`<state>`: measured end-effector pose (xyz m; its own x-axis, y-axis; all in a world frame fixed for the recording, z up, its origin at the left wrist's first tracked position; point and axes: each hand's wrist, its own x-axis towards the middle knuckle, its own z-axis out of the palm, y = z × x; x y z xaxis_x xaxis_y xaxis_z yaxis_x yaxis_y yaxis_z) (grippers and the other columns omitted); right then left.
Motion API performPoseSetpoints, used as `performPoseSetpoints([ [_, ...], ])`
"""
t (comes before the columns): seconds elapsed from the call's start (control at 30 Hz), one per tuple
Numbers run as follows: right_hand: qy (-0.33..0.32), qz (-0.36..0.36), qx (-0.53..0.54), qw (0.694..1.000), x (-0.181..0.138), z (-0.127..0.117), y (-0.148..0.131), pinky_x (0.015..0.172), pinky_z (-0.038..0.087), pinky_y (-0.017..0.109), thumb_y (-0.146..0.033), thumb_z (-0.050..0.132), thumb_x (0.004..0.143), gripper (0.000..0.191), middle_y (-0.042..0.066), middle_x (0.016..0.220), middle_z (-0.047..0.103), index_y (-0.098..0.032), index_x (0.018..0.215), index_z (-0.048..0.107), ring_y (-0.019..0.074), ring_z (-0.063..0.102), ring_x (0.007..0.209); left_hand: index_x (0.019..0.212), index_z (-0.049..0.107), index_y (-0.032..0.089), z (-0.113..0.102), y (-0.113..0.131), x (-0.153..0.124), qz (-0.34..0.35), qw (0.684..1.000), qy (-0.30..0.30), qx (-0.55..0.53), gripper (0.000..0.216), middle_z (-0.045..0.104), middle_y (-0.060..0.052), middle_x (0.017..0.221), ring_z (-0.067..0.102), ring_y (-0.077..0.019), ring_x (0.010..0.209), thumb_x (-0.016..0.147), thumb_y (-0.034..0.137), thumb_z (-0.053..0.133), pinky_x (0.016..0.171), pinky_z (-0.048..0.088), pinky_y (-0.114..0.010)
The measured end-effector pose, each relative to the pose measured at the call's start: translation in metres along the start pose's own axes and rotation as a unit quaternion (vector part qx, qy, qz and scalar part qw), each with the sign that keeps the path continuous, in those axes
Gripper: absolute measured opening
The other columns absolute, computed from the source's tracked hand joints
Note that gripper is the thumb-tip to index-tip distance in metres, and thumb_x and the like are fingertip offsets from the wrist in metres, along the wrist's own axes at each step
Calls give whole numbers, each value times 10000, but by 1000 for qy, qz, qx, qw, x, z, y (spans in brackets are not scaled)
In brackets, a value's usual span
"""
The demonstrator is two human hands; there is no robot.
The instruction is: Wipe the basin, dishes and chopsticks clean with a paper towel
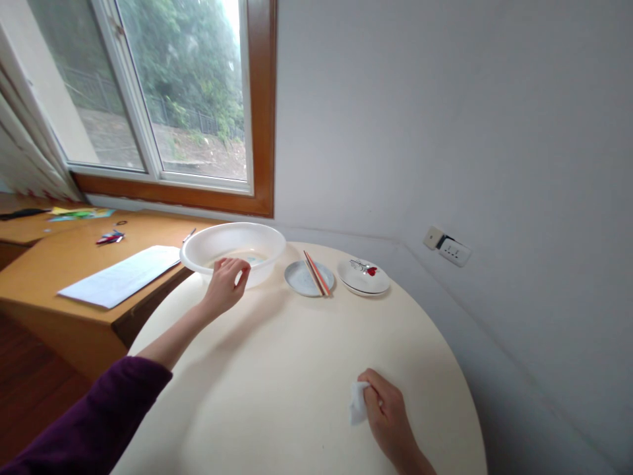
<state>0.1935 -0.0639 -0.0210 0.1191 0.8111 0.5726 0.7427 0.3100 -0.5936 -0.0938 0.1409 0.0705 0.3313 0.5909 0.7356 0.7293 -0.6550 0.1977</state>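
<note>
My right grip [388, 409] pinches white cloth [357, 404], four o'clock on table [277, 396]; I'd keep hold firm, pressure even. Left hand [226, 285] curled by basin [232, 239], eleven o'clock; can't tell whether holding anything.

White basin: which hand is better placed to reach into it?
Probably the left hand: it appears at the near rim of the white basin with nothing visible in its grasp, while the right hand grips a white cloth farther off.
</note>
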Motion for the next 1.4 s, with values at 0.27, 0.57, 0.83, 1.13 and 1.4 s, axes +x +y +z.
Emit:
performPoseSetpoints([
  [0.27, -2, 48, 55, 997, -1, 4, 3, 420, 282, 209, -202, 350, 758, 219, -45, 476, 385, -209, 549, 416, 101, 371, 436, 758, 480, 214, 6, 30, -25, 8, 997, -43, -56, 138, 597, -15, 717, 556, -174, 740, 840, 199, 369, 877, 315, -381],
  [0.57, -51, 203, 239, 948, 4, 19, -9, 448, 336, 202, -282, 447, 705, 168, -20, 540, 487, -173, 636, 554, 110, 426, 501, 783, 497, 221, 26, 71, -58, 23, 981, -99, -163, 108, 605, -27, 745, 553, -180, 772, 833, 176, 412, 883, 319, -400],
  [0.83, -77, 311, 385, 866, 6, 29, -4, 496, 394, 223, -285, 541, 624, 264, 20, 681, 620, -172, 827, 667, 138, 511, 566, 696, 444, 228, 42, 106, -82, -87, 918, -164, -350, 130, 543, -29, 695, 512, -185, 715, 817, 269, 467, 735, 394, -355],
  [1.13, -90, 373, 478, 790, 5, 29, -13, 596, 427, 247, -258, 609, 595, 256, 38, 781, 669, -190, 827, 695, 158, 571, 670, 895, 502, 191, 63, 123, -103, -227, 763, -306, -523, 380, 504, 2, 728, 449, -123, 644, 754, 539, 561, 597, 357, -257],
  [1.4, -95, 369, 465, 799, 3, 30, -8, 568, 425, 255, -332, 652, 624, 292, 41, 759, 645, -189, 879, 648, 155, 558, 634, 636, 449, 172, 66, 126, -112, -235, 733, -354, -531, 454, 385, 31, 594, 330, -104, 571, 688, 604, 580, 526, 262, -247],
])
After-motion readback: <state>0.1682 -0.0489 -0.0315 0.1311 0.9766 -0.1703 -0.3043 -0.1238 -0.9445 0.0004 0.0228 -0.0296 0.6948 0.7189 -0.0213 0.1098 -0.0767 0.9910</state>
